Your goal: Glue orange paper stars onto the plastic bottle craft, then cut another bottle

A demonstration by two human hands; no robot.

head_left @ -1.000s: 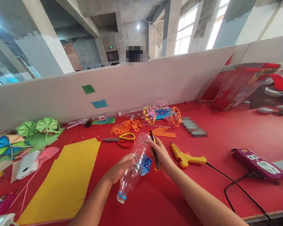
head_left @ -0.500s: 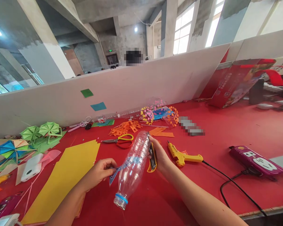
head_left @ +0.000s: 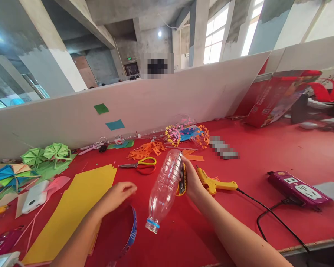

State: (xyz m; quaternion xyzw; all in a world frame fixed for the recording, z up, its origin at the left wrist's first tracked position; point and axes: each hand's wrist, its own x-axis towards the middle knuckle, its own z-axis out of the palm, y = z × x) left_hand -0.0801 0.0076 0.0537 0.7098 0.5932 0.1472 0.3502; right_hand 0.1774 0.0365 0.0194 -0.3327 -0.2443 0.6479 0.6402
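Observation:
A clear plastic bottle (head_left: pixel 165 181) hangs tilted over the red table, its blue-ringed neck pointing down toward me. My right hand (head_left: pixel 189 178) is closed around the far end of the bottle and also holds a yellow-and-black utility knife (head_left: pixel 182 181) against its side. My left hand (head_left: pixel 121 195) is empty, fingers loosely stretched, left of the bottle and apart from it. Below that hand, a curved blue label strip (head_left: pixel 133 231) is loose in front of the table, touching neither hand.
Yellow paper sheets (head_left: pixel 72 207) lie at left, with scissors (head_left: pixel 140 165) beyond. A yellow glue gun (head_left: pixel 215 181) is wired to a purple power strip (head_left: pixel 297 191) at right. Orange paper scraps (head_left: pixel 147 151) and star-covered plastic pieces (head_left: pixel 186 133) sit near the white partition (head_left: pixel 156 100).
The blue label has come away from the bottle, and my left hand has let it go; it is now lower. The bottle has moved slightly right and up.

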